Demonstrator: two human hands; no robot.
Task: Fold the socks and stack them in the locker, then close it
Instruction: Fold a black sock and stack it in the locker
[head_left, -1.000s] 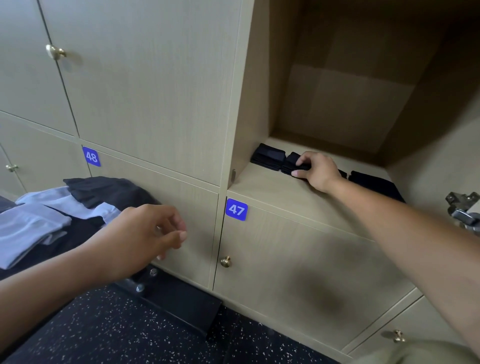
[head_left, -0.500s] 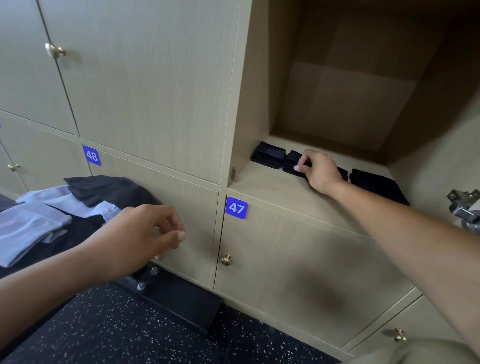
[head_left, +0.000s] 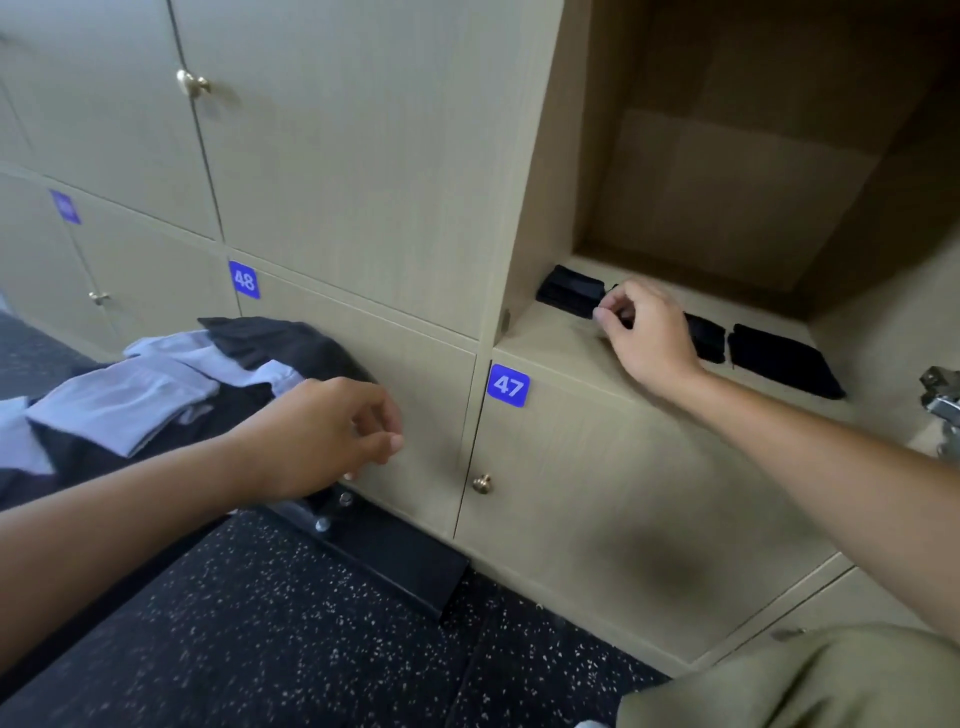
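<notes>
A locker room, likely in a gym: a wall of pale wood-grain locker doors (head_left: 337, 156) with small brass knobs (head_left: 482, 483) and blue number tags, 47 (head_left: 508, 385) and 48 (head_left: 244, 279), above black speckled rubber flooring (head_left: 270, 639).

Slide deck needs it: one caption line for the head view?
Right hand pinches the middle folded black sock in the open locker; left hand hovers, empty.

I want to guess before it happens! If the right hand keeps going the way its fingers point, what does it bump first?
Probably the leftmost folded black sock: the right hand's fingertips point left at it, nearly touching, though depth is unclear.
</notes>
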